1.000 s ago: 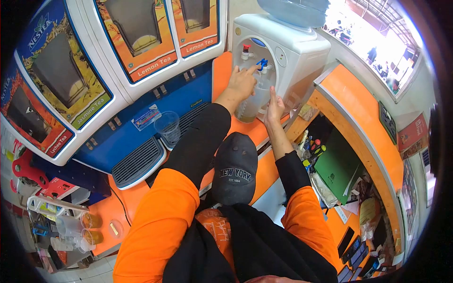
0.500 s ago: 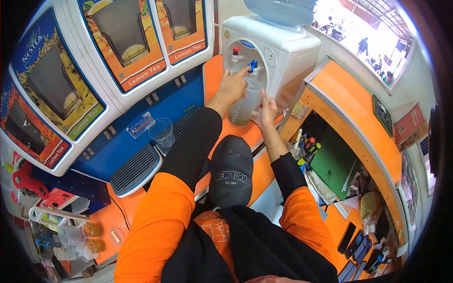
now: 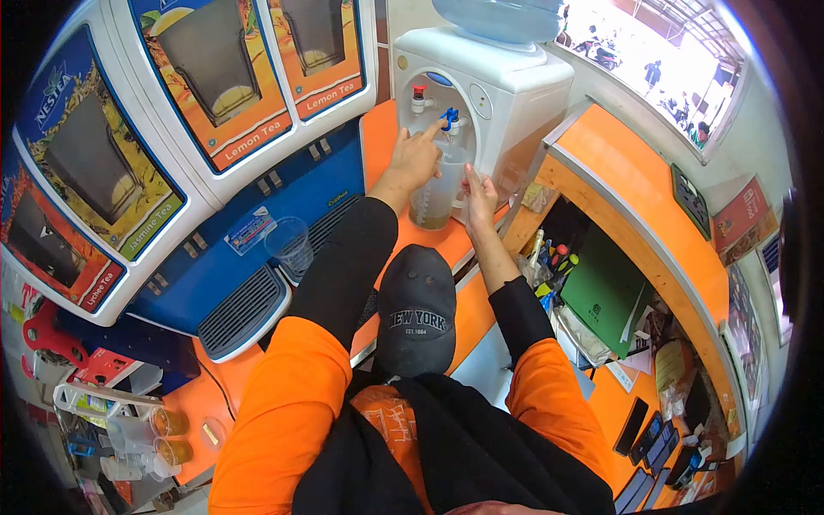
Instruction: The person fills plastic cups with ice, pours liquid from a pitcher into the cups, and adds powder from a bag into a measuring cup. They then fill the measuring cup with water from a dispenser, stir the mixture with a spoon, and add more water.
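Note:
A translucent plastic measuring jug (image 3: 434, 202) with marks down its side stands upright beneath the taps of a white water dispenser (image 3: 485, 64). Pale brownish liquid shows in its lower part. With the index finger stretched out, my left hand (image 3: 415, 160) presses the lever of the blue tap (image 3: 449, 118); its other fingers are partly bent. At the jug's right side, my right hand (image 3: 481, 201) is closed around what looks like the handle, mostly hidden by the fingers. A red tap (image 3: 418, 96) sits left of the blue one.
Tea machines with a blue front (image 3: 257, 202) line the left, a clear plastic cup (image 3: 289, 240) before them. Drinks (image 3: 172, 422) stand at lower left. An orange-topped shelf (image 3: 644, 202) with a green folder (image 3: 605, 292) and several phones (image 3: 645, 436) is on the right.
The view has shifted slightly, so the dispenser and jug appear a little further left. Both hands keep their places at the tap and the jug.

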{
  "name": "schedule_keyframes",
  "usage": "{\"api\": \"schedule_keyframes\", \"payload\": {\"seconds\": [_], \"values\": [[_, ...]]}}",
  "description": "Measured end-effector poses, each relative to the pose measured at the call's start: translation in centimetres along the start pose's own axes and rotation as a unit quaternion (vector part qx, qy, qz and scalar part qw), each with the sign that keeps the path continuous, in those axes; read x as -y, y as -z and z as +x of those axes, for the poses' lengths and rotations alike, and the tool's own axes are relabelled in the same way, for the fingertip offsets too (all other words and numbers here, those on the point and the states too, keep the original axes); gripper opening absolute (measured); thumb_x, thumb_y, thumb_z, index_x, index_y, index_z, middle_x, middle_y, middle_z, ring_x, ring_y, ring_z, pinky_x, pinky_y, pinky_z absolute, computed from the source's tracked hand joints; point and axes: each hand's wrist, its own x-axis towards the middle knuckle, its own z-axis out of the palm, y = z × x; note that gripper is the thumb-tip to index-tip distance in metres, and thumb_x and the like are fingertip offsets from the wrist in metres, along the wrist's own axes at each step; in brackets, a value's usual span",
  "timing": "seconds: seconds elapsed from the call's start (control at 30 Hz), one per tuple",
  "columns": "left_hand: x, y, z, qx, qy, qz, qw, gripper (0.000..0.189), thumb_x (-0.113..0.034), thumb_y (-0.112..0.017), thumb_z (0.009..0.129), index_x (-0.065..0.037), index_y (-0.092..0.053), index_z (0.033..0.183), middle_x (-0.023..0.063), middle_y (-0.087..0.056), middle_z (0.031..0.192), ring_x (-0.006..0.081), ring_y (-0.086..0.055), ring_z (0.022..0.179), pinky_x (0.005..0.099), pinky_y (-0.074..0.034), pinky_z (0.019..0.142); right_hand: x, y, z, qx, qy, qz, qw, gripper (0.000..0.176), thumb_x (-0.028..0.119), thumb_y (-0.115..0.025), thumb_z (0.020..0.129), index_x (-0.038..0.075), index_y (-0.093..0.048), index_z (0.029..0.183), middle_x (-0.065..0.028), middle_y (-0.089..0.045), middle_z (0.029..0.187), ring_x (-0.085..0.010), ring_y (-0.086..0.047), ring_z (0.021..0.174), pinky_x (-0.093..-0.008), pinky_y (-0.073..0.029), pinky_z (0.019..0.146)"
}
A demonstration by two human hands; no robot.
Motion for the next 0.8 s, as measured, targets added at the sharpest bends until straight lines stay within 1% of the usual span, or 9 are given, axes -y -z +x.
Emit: {"api": "schedule_keyframes", "payload": {"seconds": [0.07, 0.27, 0.33, 0.47, 0.57, 0.8], "values": [[-0.05, -0.02, 0.02, -0.003, -0.001, -0.001, 1.000, 0.023, -0.026, -0.080, 0.061, -0.011, -0.073, 0.077, -0.0033, -0.037, 0.143, 0.0260, -0.055, 0.099, 0.0399, -0.033, 0.084, 0.31, 0.15, -0.17, 0.004, -0.005, -0.017, 1.000, 0.033, 0.032, -0.073, 0.080, 0.004, -0.059, 0.092, 0.0000, -0.058, 0.079, -0.0078, -0.052, 0.074, -0.0227, -0.040, 0.070], [-0.15, 0.12, 0.08, 0.014, 0.005, -0.005, 1.000, 0.022, -0.026, -0.080, 0.060, -0.012, -0.073, 0.076, -0.0032, -0.035, 0.145, 0.0287, -0.055, 0.099, 0.0397, -0.033, 0.084, 0.20, 0.37, -0.23, 0.025, 0.005, -0.005, 1.000, 0.035, 0.031, -0.072, 0.081, 0.003, -0.060, 0.099, -0.0017, -0.061, 0.087, -0.0096, -0.055, 0.081, -0.0248, -0.043, 0.077], [-0.14, 0.11, 0.18, 0.023, 0.007, -0.007, 1.000, 0.022, -0.025, -0.080, 0.060, -0.012, -0.073, 0.076, -0.0032, -0.035, 0.145, 0.0294, -0.055, 0.099, 0.0395, -0.033, 0.084, 0.11, 0.41, -0.25, 0.027, 0.003, -0.007, 1.000, 0.035, 0.030, -0.072, 0.081, 0.004, -0.060, 0.100, -0.0022, -0.062, 0.088, -0.0099, -0.056, 0.083, -0.0247, -0.043, 0.078], [-0.16, 0.11, 0.08, 0.007, 0.003, 0.007, 1.000, 0.021, -0.025, -0.080, 0.060, -0.012, -0.073, 0.075, -0.0030, -0.034, 0.146, 0.0288, -0.056, 0.098, 0.0392, -0.033, 0.083, 0.11, 0.47, -0.27, 0.022, -0.006, -0.022, 0.999, 0.036, 0.030, -0.072, 0.082, 0.003, -0.059, 0.102, -0.0029, -0.063, 0.091, -0.0104, -0.057, 0.085, -0.0253, -0.044, 0.078], [-0.01, -0.15, 0.10, 0.003, -0.003, 0.004, 1.000, 0.021, -0.025, -0.080, 0.060, -0.012, -0.073, 0.075, -0.0026, -0.034, 0.146, 0.0289, -0.056, 0.097, 0.0392, -0.033, 0.083, 0.44, 0.13, -0.66, 0.019, 0.008, -0.017, 1.000, 0.032, 0.028, -0.070, 0.083, 0.003, -0.060, 0.101, -0.0030, -0.063, 0.090, -0.0095, -0.055, 0.081, -0.0248, -0.043, 0.078], [-0.11, -0.10, 0.05, 0.003, -0.002, 0.002, 1.000, 0.020, -0.024, -0.080, 0.060, -0.012, -0.073, 0.074, -0.0013, -0.034, 0.145, 0.0290, -0.056, 0.097, 0.0396, -0.034, 0.083, 0.13, 0.45, -0.45, 0.028, 0.004, -0.011, 1.000, 0.031, 0.027, -0.070, 0.083, 0.004, -0.060, 0.101, -0.0031, -0.063, 0.090, -0.0100, -0.055, 0.081, -0.0251, -0.043, 0.079]]}}
